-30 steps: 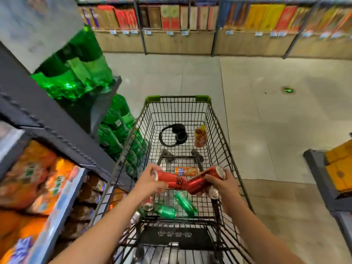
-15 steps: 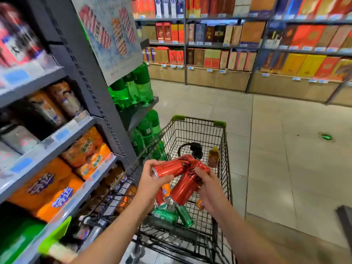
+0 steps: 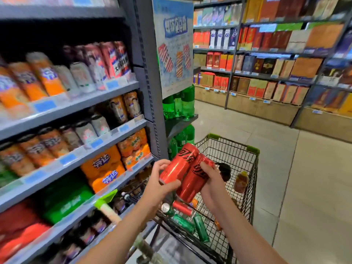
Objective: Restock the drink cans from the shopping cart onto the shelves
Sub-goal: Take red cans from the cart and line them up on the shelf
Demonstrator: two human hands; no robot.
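Gripping red cans (image 3: 179, 164), both hands above cart (image 3: 253, 149).

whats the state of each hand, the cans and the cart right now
left hand: grips a red can
right hand: grips the other red can
two red cans: held tilted, side by side, above the cart
shopping cart: still holds cans lying down
green cans: lying in cart

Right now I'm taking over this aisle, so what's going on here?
A person is restocking drinks. The left hand grips one red can, the right hand another red can, both held above the shopping cart beside the drink shelves. A red can and green cans are still in the cart.
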